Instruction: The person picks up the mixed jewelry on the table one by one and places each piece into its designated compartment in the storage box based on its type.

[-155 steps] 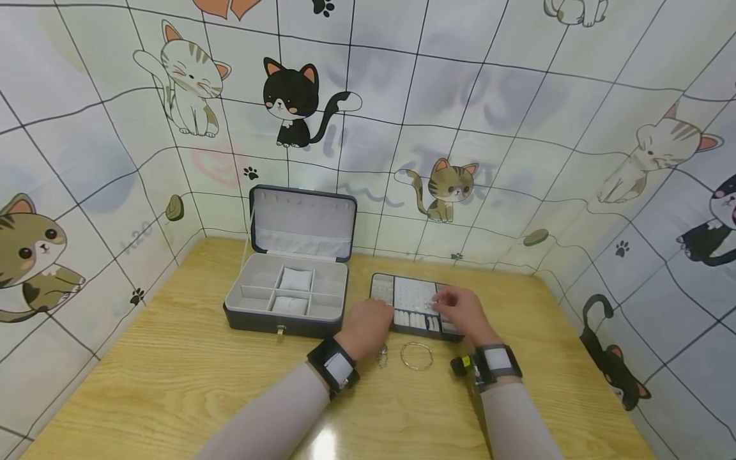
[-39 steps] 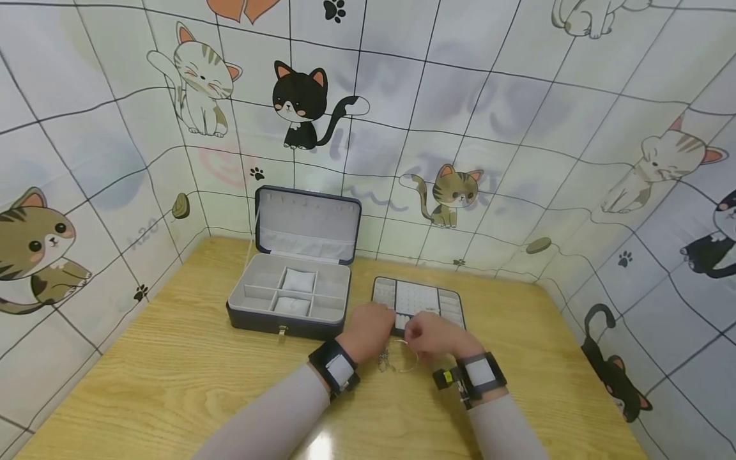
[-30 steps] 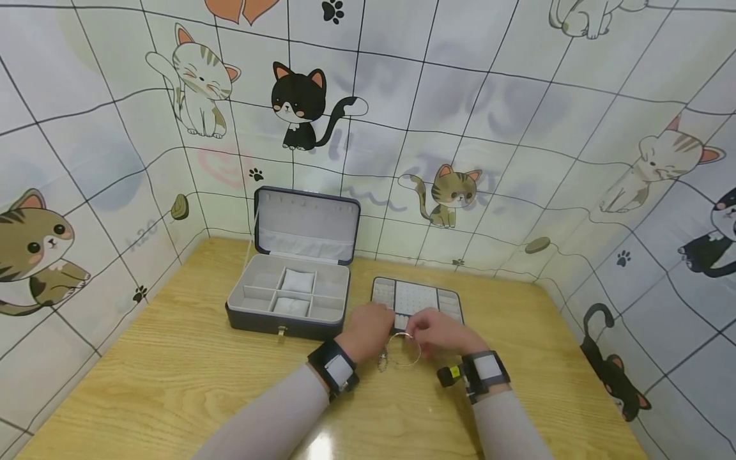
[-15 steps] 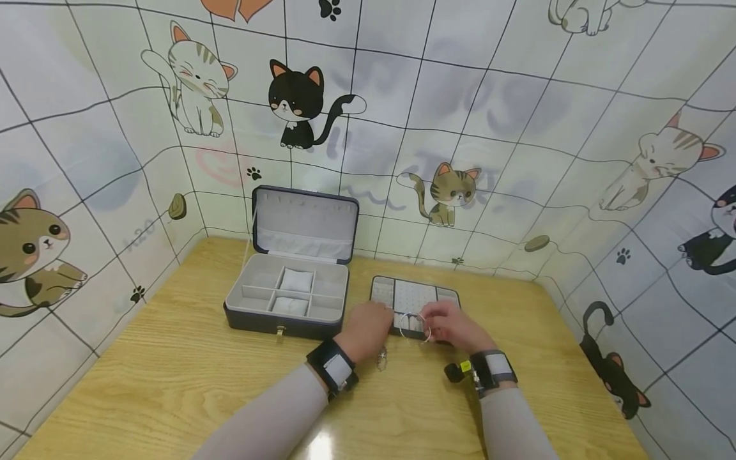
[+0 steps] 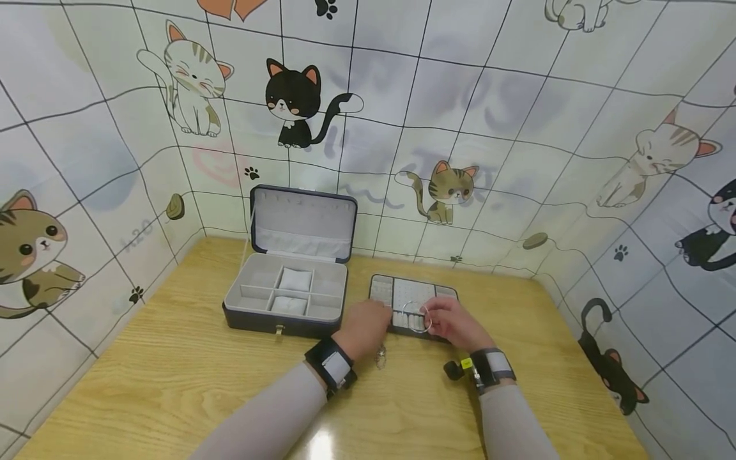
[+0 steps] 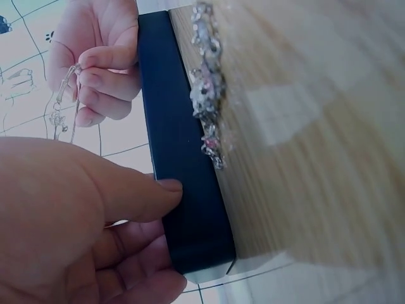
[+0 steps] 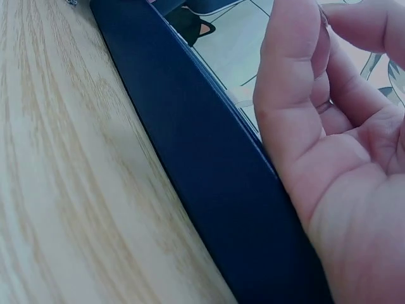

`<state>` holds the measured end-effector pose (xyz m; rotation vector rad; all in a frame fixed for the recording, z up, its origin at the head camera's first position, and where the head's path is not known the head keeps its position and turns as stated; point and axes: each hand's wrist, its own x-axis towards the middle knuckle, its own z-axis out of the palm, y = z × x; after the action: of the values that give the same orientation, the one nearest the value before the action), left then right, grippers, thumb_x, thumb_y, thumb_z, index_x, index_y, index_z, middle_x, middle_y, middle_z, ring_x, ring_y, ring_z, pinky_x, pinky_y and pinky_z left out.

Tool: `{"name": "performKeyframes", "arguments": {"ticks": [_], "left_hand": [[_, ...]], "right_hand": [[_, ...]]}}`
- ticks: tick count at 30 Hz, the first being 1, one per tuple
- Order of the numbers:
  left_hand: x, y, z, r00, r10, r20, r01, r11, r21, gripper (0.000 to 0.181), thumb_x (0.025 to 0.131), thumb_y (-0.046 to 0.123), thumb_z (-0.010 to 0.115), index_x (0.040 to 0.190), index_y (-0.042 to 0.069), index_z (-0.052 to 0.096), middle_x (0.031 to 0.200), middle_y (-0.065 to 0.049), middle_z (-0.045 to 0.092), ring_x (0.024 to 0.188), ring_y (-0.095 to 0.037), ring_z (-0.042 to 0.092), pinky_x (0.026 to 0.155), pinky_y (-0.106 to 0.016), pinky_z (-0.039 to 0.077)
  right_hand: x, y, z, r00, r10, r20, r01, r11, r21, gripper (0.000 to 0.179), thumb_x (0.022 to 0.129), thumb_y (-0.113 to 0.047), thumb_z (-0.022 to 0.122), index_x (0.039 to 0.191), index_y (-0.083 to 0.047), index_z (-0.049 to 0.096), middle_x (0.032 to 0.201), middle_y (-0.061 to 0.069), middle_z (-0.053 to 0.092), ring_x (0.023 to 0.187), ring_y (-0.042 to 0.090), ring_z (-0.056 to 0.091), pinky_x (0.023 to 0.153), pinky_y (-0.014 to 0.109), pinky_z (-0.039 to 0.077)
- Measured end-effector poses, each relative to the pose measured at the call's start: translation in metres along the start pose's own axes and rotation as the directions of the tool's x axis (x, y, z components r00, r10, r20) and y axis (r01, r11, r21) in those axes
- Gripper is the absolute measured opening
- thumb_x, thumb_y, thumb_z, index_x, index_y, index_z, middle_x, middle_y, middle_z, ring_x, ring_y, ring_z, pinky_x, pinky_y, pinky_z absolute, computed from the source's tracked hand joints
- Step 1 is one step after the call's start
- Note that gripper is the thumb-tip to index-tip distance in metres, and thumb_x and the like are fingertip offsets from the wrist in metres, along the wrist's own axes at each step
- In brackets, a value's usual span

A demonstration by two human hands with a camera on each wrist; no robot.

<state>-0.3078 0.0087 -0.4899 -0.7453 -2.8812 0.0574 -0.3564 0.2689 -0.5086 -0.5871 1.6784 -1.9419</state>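
Note:
In the head view, a navy jewellery tray (image 5: 382, 282) with a pale lining lies right of centre. My left hand (image 5: 366, 328) holds its front left corner; the left wrist view shows the thumb (image 6: 152, 193) against the navy front wall and the fingers round the side. Between thumb and fingertips, my right hand (image 5: 454, 321) pinches a thin bangle (image 6: 57, 118) with a small dangling charm, raised over the tray's front part. A silver chain bracelet (image 6: 205, 95) with pink stones lies on the table before the tray, close to my left wrist. Part of the tray's right side is hidden by my right hand.
Left of the tray stands an open navy jewellery box (image 5: 259, 321), its lid (image 5: 305, 220) raised. Two pale cushions (image 5: 296, 280) sit in its middle compartments. The wooden table (image 5: 190, 358) meets a cat-printed cloth (image 5: 379, 147) at the back and sides.
My right hand went from the tray down to the bangle on the table, took hold of it and lifted it over the tray. My left hand stays at the tray's corner.

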Motion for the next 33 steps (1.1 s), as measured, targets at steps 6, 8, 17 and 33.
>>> {"name": "performKeyframes", "arguments": {"ticks": [6,8,17,33], "left_hand": [[0.001,-0.006,-0.004,0.999,0.009,-0.044,-0.013,0.995,-0.094,0.009,0.09,0.013,0.076,0.088,0.02,0.071,0.084,0.003,0.071,0.075,-0.014,0.065,0.059,-0.03,0.052],[0.001,-0.008,-0.008,0.999,0.019,-0.041,-0.024,0.99,-0.14,0.01,0.089,0.01,0.074,0.086,0.018,0.07,0.082,0.003,0.071,0.072,-0.013,0.063,0.06,-0.029,0.051],[0.001,-0.021,-0.021,0.999,-0.021,0.045,0.042,0.853,-0.52,0.017,0.094,0.02,0.076,0.11,0.014,0.074,0.095,0.002,0.073,0.08,-0.011,0.061,0.075,-0.028,0.053],[0.007,-0.012,-0.007,0.956,-0.202,0.213,0.224,0.032,-0.974,0.037,0.097,0.011,0.074,0.131,0.001,0.064,0.113,-0.012,0.073,0.099,-0.028,0.076,0.082,-0.035,0.065]], "right_hand": [[-0.001,0.0,-0.001,1.0,-0.002,-0.024,0.002,1.0,-0.002,0.027,0.105,0.006,0.047,0.108,-0.004,0.072,0.089,-0.003,0.07,0.08,0.007,0.068,0.073,0.02,0.059],[-0.001,0.0,-0.002,0.999,0.008,-0.039,-0.008,1.0,-0.002,0.025,0.105,0.005,0.049,0.108,-0.003,0.072,0.09,-0.002,0.07,0.08,0.007,0.068,0.074,0.02,0.06],[-0.001,0.001,-0.001,1.0,0.015,-0.025,-0.014,1.0,0.028,0.024,0.105,0.006,0.047,0.11,0.0,0.07,0.091,-0.001,0.071,0.081,0.008,0.069,0.076,0.021,0.061],[0.001,0.004,-0.001,1.0,0.006,-0.021,-0.007,1.0,-0.016,0.021,0.106,0.005,0.05,0.112,-0.001,0.069,0.093,0.001,0.073,0.083,0.01,0.073,0.081,0.026,0.064]]}}
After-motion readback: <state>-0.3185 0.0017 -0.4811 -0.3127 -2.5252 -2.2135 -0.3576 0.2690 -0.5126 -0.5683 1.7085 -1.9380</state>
